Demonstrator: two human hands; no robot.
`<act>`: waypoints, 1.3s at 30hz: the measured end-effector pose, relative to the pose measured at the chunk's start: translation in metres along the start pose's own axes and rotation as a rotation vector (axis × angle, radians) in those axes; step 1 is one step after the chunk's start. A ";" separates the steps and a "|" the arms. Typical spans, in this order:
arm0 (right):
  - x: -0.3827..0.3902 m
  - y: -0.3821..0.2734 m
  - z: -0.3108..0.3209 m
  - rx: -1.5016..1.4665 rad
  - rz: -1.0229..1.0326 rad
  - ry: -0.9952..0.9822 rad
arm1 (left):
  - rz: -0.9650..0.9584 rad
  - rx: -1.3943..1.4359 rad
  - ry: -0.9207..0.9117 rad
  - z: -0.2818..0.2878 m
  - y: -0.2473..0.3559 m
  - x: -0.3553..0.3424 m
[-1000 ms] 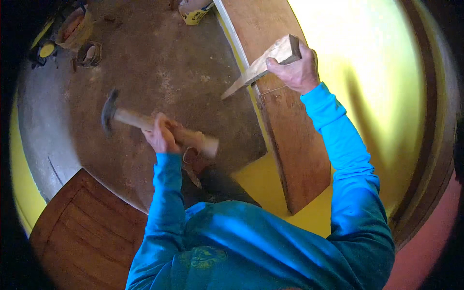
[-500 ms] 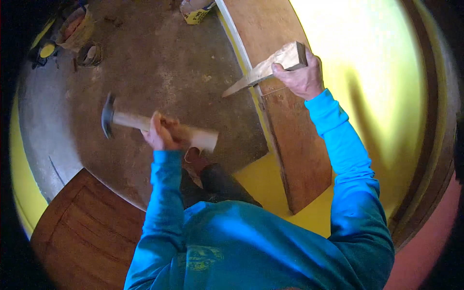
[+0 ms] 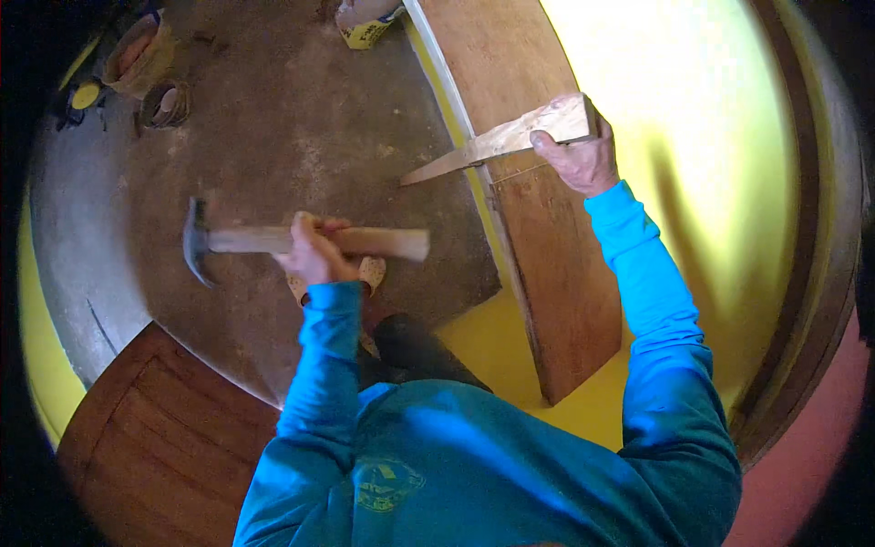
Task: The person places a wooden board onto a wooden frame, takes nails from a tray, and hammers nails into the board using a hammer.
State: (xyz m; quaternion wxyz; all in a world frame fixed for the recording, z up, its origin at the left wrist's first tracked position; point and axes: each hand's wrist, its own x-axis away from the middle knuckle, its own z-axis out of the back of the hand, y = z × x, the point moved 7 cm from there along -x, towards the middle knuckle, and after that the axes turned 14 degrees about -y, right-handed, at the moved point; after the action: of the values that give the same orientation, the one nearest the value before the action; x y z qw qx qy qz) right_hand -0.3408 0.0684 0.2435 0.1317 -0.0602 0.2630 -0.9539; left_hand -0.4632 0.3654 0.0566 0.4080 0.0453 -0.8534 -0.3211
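Note:
My left hand (image 3: 316, 251) is closed around the wooden handle of a claw hammer (image 3: 387, 242), whose dark metal head points to the left. The hammer is held level above the floor, over my foot. On the right, my right hand (image 3: 583, 162) grips the thick end of a long wooden piece (image 3: 515, 135) that tapers to a narrow tip on the left. That piece lies across the brown wooden board (image 3: 574, 273), and its tip sticks out past the board's left edge. The hammer and the wooden piece are apart.
A brown panelled wooden door (image 3: 173, 428) is at the lower left. At the upper left stand a bucket (image 3: 141, 59) and a coil-like round container (image 3: 166, 105). A yellow and white sack (image 3: 366, 27) sits at the top. A bright yellow wall (image 3: 702, 210) rises on the right.
The hammer has turned to nearly level, its handle end rising. My right hand has moved slightly down and right, and the wooden piece has tilted flatter, its tip shifting left.

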 end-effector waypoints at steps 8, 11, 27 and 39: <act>0.010 -0.007 0.002 0.068 0.040 0.019 | 0.549 -0.388 -0.733 0.011 -0.147 0.055; 0.012 -0.003 0.004 0.061 0.037 0.013 | 0.293 -0.253 -0.472 0.020 -0.063 0.042; 0.014 -0.013 -0.007 -0.031 0.103 0.032 | 0.329 -0.100 -0.466 -0.023 -0.145 0.056; 0.133 0.104 -0.157 -1.022 -0.233 0.305 | 0.424 -1.140 -0.715 0.050 0.010 0.005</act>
State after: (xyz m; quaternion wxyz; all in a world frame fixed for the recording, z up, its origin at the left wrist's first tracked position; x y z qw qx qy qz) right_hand -0.4740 0.0211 0.0621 -0.0603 -0.0063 0.7008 -0.7108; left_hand -0.5014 0.3970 0.0425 0.1166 -0.4509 -0.6245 -0.6270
